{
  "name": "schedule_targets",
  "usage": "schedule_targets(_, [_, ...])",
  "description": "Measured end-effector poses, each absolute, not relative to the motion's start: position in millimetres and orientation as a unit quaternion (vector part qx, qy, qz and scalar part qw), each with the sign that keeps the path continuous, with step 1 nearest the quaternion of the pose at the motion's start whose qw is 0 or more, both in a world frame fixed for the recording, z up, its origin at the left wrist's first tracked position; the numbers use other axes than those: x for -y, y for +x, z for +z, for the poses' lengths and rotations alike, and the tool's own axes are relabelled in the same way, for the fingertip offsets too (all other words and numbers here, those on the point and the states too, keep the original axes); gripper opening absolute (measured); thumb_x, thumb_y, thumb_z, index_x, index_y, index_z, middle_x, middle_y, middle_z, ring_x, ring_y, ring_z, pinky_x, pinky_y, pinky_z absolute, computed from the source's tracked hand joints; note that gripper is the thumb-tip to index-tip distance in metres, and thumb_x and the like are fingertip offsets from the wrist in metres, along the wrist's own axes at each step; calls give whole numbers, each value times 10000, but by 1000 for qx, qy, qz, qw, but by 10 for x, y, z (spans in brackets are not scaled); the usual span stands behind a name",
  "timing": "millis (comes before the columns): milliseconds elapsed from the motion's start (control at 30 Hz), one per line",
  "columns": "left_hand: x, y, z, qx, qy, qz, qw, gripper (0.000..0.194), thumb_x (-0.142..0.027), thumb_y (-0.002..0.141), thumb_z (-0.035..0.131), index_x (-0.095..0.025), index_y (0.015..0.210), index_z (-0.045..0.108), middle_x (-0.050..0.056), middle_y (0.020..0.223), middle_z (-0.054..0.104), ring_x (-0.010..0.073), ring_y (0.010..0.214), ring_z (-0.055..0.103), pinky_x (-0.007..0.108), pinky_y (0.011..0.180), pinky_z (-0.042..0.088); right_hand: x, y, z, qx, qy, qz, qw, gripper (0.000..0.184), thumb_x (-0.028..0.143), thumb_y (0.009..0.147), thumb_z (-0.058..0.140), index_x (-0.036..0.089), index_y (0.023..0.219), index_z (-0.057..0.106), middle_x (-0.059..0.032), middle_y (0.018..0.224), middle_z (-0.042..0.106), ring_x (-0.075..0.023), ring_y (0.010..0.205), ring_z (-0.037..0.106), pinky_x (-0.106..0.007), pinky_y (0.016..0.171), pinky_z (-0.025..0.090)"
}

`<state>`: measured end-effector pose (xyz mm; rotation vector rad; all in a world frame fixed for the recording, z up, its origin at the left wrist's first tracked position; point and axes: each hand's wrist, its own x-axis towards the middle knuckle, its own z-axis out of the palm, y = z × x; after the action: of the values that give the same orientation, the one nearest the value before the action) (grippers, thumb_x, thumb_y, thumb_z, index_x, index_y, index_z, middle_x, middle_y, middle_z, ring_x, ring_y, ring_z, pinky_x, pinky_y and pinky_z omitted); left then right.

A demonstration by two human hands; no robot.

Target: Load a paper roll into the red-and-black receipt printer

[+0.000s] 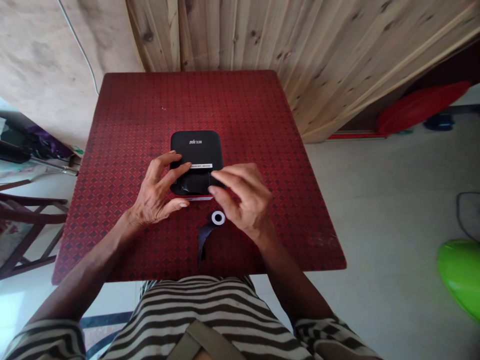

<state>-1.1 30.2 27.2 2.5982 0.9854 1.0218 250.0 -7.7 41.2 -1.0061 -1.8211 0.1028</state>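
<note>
A black box (pixel 197 150) with rounded corners, red sides and a pale logo lies flat on the table. A white printed label (pixel 201 166) crosses its top. Below the label, a glossy black strip of tape (pixel 193 181) covers the near part. My left hand (pixel 159 190) has its fingers spread, two fingertips resting on the box's left side and the thumb near its front edge. My right hand (pixel 243 197) has thumb and index finger at the right end of the tape strip. Just in front lies a small white ring-shaped roll (pixel 218 218) with a dark strip (pixel 203 242) trailing from it.
The square table has a red patterned top (pixel 240 105), its near edge against my striped shirt. Wooden panelling (pixel 232 40) stands behind it. A wooden chair (pixel 33 215) is at the left. On the right floor are a green object (pixel 461 275) and a red one (pixel 420 107).
</note>
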Motion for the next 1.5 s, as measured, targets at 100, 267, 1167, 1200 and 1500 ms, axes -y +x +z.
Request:
schedule_targets(100, [-155, -53, 221, -369, 845, 384, 56, 659, -671, 1013, 541, -241, 1513, 531, 155, 1443, 570, 304, 1345, 588, 492, 1126, 541, 22, 2616, 206, 629, -521, 140, 560, 246, 335, 1099, 505, 244, 1044, 727, -46, 983, 764, -193, 904, 726, -363, 801, 591])
schedule_targets(267, [-82, -143, 24, -366, 849, 380, 3, 676, -437, 937, 775, -219, 1513, 497, 140, 1350, 642, 271, 1256, 662, 419, 1066, 594, -152, 2620, -252, 623, -560, 246, 488, 198, 318, 1045, 509, 236, 1006, 685, -47, 981, 762, -199, 898, 715, -364, 831, 576])
schedule_targets(1167, [-79, -93, 139, -389, 838, 383, -3, 658, -478, 849, 869, -259, 1405, 595, 122, 1327, 652, 272, 1187, 695, 423, 962, 647, -204, 2548, -371, 666, -539, 240, 457, 139, 232, 1023, 459, 242, 999, 595, -60, 998, 700, -205, 931, 664, -376, 858, 560])
schedule_targets(1200, [-84, -90, 152, -390, 836, 385, 4, 652, -484, 838, 878, -263, 1388, 606, 122, 1333, 649, 276, 1189, 693, 429, 952, 648, -201, 2547, -365, 666, -541, 242, 453, 144, 238, 1027, 455, 241, 1003, 597, -61, 1004, 701, -205, 938, 664, -373, 859, 560])
schedule_targets(1500, [-132, -38, 194, -405, 814, 409, 74, 548, -499, 783, 922, -243, 1188, 655, 96, 1292, 642, 255, 1167, 683, 415, 932, 636, -204, 2542, -382, 663, -539, 233, 465, 169, 226, 1021, 463, 226, 1013, 632, -62, 1000, 718, -199, 929, 679, -358, 845, 554])
